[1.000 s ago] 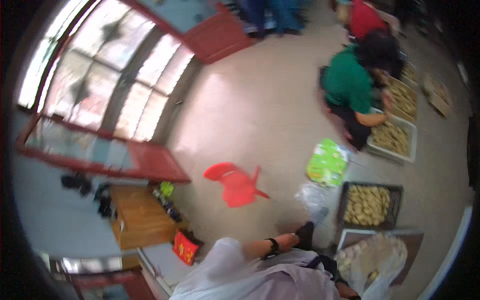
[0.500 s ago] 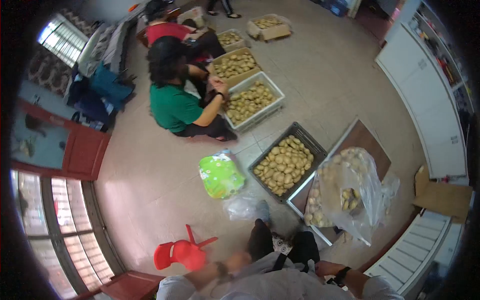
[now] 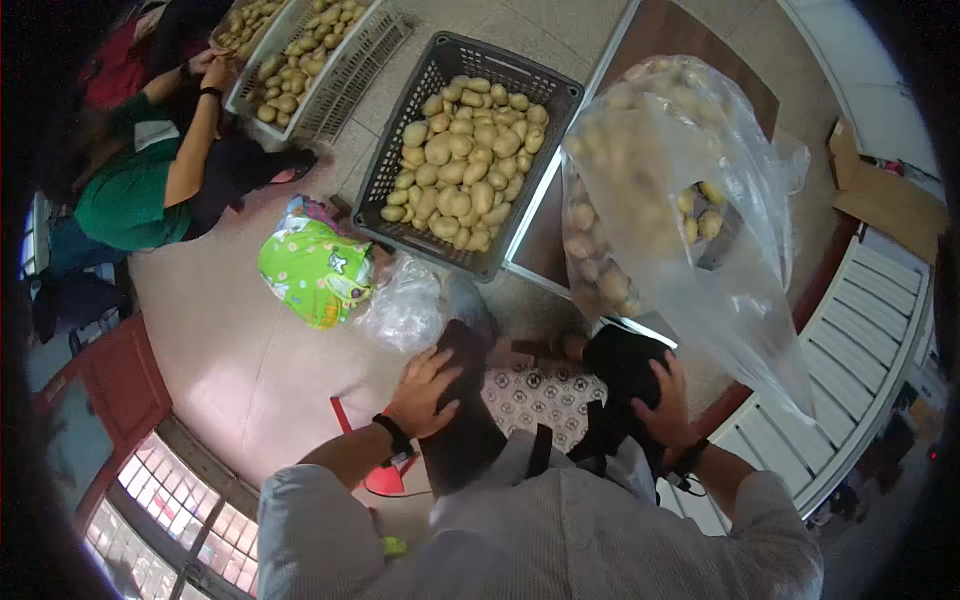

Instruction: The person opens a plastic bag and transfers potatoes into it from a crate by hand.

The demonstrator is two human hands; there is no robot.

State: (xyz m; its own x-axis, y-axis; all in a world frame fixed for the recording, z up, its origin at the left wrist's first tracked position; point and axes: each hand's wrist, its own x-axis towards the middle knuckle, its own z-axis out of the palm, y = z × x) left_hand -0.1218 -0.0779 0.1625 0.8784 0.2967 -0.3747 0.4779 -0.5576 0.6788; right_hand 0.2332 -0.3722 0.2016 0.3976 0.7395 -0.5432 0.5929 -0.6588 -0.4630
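Observation:
Resting on my dark-trousered left knee (image 3: 462, 375), my left hand (image 3: 424, 394) is empty with its fingers spread. My right hand (image 3: 665, 405) lies on the right knee (image 3: 625, 365), also open and holding nothing. Ahead of my knees stands a black plastic crate (image 3: 400, 236) heaped with potatoes (image 3: 465, 165). To its right, a large clear plastic bag (image 3: 690, 270) bulges with more potatoes on a brown board (image 3: 545, 240). Crumpled clear plastic (image 3: 405, 305) sits on the floor just beyond my left hand.
A bright green patterned bundle (image 3: 318, 272) lies left of the crate. At upper left, a person in a green top (image 3: 130, 205) sits by a white crate (image 3: 340, 85) of potatoes. A red plastic stool (image 3: 385, 480) is partly under my left arm. A white slatted panel (image 3: 840, 330) stands right.
My view has tilted down and closer to the crate and bag. My left hand has moved from beside my body onto my left knee; my right hand now shows on the right knee.

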